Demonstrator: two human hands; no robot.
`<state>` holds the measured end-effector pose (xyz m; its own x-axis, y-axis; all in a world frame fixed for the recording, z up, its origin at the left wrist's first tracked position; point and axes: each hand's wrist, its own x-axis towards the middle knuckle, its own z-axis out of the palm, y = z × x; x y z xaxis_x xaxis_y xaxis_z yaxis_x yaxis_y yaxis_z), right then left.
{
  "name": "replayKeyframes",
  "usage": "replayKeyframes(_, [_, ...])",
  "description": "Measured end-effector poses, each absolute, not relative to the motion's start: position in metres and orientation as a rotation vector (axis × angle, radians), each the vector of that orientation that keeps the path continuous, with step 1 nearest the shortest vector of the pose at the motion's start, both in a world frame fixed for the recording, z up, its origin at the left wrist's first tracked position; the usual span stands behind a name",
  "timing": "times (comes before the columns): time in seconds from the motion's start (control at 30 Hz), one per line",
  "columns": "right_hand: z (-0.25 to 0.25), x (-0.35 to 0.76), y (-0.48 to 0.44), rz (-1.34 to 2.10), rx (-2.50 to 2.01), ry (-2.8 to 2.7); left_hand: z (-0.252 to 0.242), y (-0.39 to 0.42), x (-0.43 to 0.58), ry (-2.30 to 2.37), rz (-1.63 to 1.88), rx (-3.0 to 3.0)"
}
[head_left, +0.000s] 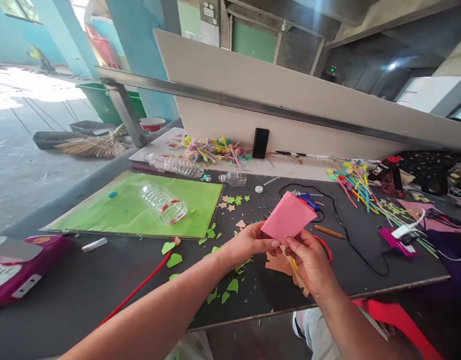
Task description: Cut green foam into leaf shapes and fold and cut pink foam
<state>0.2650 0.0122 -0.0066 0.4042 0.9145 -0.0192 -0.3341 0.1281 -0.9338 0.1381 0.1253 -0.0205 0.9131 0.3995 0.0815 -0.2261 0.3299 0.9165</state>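
Note:
A folded piece of pink paper [288, 217] is held up over the dark table. My left hand [249, 242] pinches its lower left corner, thumb in front. My right hand [305, 257] grips the bottom edge between thumb and fingers. Under my right hand lie a scrap of orange paper [283, 267] and something with red and yellow loops [323, 247], partly hidden. Green paper scraps [233, 286] are scattered near my left forearm. Small green paper stars [238, 200] lie farther back.
A clear plastic bottle [163, 204] rests on green sheets [113, 215] at left. A magenta power strip [397, 242] with a white plug is at right, a black cable [341, 220] beside it. A phone [261, 143] leans upright against the white board [290, 120]. Pipe-cleaner bundles [360, 185] lie behind.

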Motion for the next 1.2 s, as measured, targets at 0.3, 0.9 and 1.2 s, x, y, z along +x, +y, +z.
replayKeyframes(0.3, [-0.016,0.265,0.018,0.922,-1.202,-0.741,-0.012,0.118,0.143,0.374,0.333,0.953])
replayKeyframes(0.9, [-0.012,0.27,0.006,1.024,-1.193,-0.744,-0.021,0.112,0.133,0.459,0.361,0.966])
replayKeyframes(1.2, [-0.016,0.27,0.003,0.904,-1.382,-0.824,-0.021,0.108,0.134,0.457,0.359,0.932])
